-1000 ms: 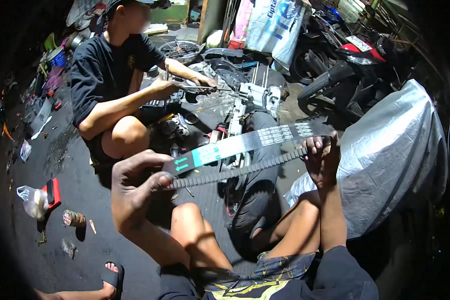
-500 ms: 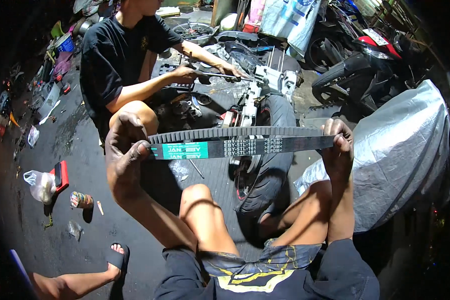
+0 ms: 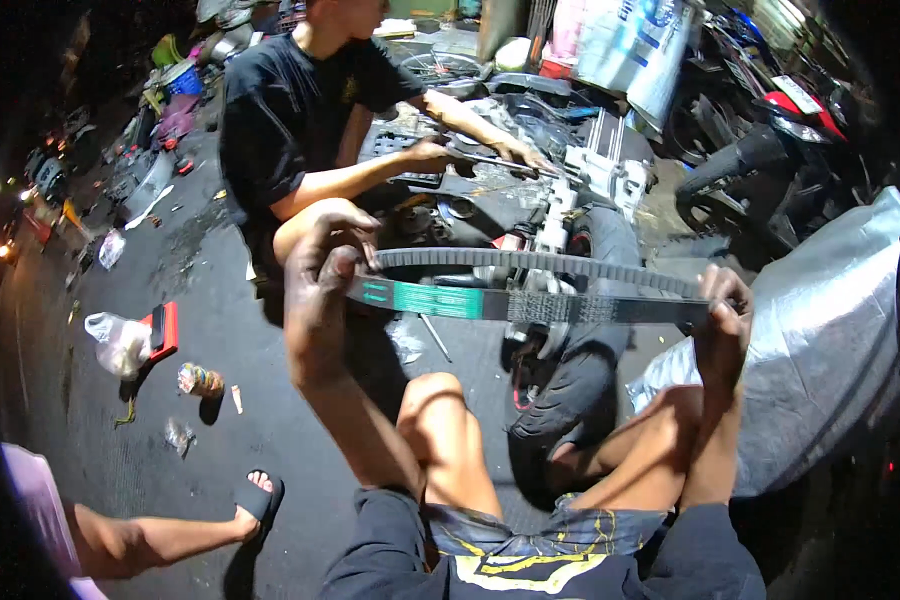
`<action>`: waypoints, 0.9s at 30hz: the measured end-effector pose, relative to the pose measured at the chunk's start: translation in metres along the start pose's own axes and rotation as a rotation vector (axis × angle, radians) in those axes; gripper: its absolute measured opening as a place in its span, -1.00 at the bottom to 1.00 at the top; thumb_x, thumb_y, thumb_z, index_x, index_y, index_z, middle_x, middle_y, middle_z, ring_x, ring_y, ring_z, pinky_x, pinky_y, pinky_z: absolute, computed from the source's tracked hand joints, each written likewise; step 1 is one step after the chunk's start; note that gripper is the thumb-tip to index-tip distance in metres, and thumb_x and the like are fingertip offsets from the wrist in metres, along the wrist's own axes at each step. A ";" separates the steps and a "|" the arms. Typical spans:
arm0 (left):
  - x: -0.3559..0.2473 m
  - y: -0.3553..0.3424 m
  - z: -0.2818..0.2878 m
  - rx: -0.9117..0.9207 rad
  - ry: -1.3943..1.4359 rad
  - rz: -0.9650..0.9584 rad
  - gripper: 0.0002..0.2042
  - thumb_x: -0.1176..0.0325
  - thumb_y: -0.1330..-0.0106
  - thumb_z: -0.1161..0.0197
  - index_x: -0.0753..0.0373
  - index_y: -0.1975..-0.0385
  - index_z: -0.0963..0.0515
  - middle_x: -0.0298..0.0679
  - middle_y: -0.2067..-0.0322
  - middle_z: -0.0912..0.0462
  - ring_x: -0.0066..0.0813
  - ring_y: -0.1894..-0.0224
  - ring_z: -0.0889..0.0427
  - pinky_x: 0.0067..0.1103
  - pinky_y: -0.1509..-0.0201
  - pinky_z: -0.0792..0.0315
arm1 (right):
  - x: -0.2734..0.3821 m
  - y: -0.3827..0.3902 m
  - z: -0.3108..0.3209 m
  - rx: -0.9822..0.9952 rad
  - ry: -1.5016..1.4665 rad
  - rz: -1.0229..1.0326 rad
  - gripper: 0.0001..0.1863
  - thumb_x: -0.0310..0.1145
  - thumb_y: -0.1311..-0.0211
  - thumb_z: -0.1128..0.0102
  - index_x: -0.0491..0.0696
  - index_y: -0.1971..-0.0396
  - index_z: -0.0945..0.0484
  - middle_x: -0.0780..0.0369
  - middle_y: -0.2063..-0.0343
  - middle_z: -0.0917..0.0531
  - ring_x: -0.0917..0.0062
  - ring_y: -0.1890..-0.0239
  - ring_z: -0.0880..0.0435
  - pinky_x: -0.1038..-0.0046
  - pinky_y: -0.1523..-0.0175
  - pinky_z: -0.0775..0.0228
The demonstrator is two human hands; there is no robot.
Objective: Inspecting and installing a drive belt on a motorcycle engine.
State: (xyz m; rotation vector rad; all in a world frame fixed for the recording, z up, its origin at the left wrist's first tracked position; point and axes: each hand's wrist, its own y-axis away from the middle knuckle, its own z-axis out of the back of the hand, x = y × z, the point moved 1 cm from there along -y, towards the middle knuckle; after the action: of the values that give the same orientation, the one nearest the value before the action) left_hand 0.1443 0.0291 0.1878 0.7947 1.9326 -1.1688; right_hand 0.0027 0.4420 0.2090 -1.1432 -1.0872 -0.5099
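Note:
A black toothed drive belt [image 3: 540,306] with a green printed patch is stretched into a long, narrow loop above my knees. My left hand [image 3: 320,280] pinches its left end between thumb and fingers. At the other end my right hand [image 3: 726,318] grips the loop, thumb pressed against the outer face. The ribbed inner side shows on the belt's far strand. Just beyond and below it lies a motorcycle rear wheel with a black tyre [image 3: 580,375], partly covered by the belt.
A co-worker in a black shirt [image 3: 280,115] holds a long tool at a metal motorcycle part [image 3: 610,175]. A silver cover [image 3: 820,350] stands at right. On the floor at left are a plastic bag [image 3: 120,345], a red-edged box [image 3: 168,330] and another person's sandalled foot [image 3: 255,505].
The whole view has shifted, so the scene sits further right and a little lower. Both hands still hold the belt, and its right end now dips slightly. More of the person at lower left shows.

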 end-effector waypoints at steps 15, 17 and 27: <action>0.037 0.032 -0.135 0.903 -0.411 -0.311 0.22 -0.06 0.31 -0.67 0.33 -0.45 -0.19 0.08 -0.12 -0.49 0.09 -0.25 -0.42 -0.13 -0.41 -0.16 | -0.006 0.018 -0.007 0.343 0.177 -0.056 -0.50 -0.03 -0.11 -0.35 -0.02 0.59 -0.22 0.34 0.60 -0.25 0.60 0.50 -0.17 0.49 0.23 -0.06; 0.048 0.031 -0.151 0.894 -0.400 -0.243 0.19 0.09 0.35 -0.64 0.31 -0.45 -0.20 0.06 -0.13 -0.49 0.06 -0.27 -0.41 -0.15 -0.41 -0.16 | -0.009 0.018 -0.008 0.291 0.007 -0.053 -0.53 -0.07 -0.14 -0.29 -0.04 0.54 -0.20 0.34 0.55 -0.23 0.62 0.45 -0.16 0.49 0.20 -0.07; 0.059 0.032 -0.179 0.235 -0.951 -0.601 -0.04 0.13 -0.03 -0.40 -0.01 -0.54 -0.12 0.12 -0.45 -0.13 0.19 -0.55 0.00 0.07 -0.57 0.18 | -0.021 0.016 -0.012 -0.033 -0.047 -0.095 -0.73 -0.21 -0.33 -0.07 -0.04 0.42 -0.26 0.35 0.40 -0.25 0.62 0.25 -0.27 0.51 0.07 -0.16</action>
State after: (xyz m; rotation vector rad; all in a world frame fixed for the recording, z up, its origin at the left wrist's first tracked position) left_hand 0.0897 0.2122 0.1817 -0.2882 1.2286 -1.7262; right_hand 0.0113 0.4335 0.1825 -1.1407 -1.1823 -0.5794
